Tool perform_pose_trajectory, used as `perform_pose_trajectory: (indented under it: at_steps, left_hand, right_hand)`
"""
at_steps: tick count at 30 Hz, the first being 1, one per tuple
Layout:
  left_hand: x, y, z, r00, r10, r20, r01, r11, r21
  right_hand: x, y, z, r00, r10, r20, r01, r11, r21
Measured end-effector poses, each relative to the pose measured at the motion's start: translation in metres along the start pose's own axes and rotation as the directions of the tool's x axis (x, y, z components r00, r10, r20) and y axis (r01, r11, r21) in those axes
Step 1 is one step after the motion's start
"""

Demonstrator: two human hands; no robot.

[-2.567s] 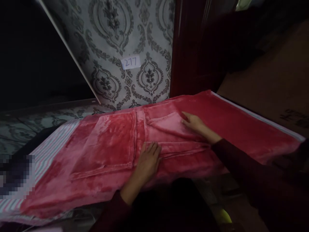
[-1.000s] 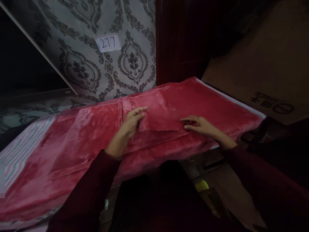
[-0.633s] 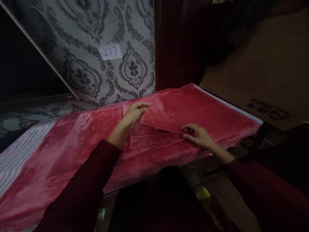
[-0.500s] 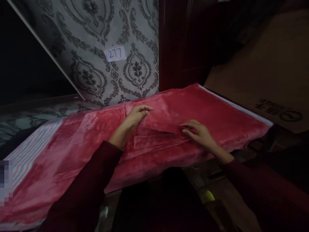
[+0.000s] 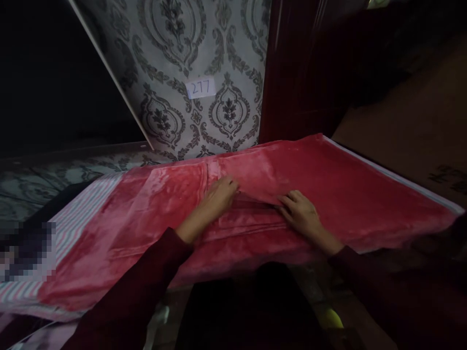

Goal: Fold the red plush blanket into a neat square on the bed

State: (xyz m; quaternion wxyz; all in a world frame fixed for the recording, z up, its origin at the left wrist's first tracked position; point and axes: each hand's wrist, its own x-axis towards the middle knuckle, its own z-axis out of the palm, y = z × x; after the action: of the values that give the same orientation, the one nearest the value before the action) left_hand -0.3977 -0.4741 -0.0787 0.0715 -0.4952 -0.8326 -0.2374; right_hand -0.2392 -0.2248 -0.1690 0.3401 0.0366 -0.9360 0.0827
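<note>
In the head view, the left hand [image 5: 221, 193] and the right hand [image 5: 299, 213] of the person each have bent fingers closed on the near edge of a red plush cloth [image 5: 251, 170], which lies on a red blanket [image 5: 350, 194] with the edge between the hands lifted slightly. The blanket covers a long surface below a patterned wall [image 5: 229, 43] bearing a paper label [image 5: 201, 88] marked 277; a striped cloth [image 5: 85, 204] extends along its left end, and a cardboard box [image 5: 412, 116] stands beyond its right end.
</note>
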Motion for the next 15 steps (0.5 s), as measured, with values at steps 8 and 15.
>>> perform_pose_trajectory:
  at_steps: [8, 15]
  left_hand:
    - [-0.052, 0.002, 0.025, 0.981, 0.068, 0.182, -0.125, 0.937, 0.326]
    - [-0.066, -0.001, 0.030, 0.984, 0.149, 0.096, -0.175, 0.910, 0.376]
  right_hand:
    - [-0.025, -0.003, 0.008, 0.998, -0.063, 0.015, 0.063, 0.998, 0.025]
    - [-0.034, -0.003, 0.008, 1.000, -0.005, 0.005, 0.004, 0.996, 0.088]
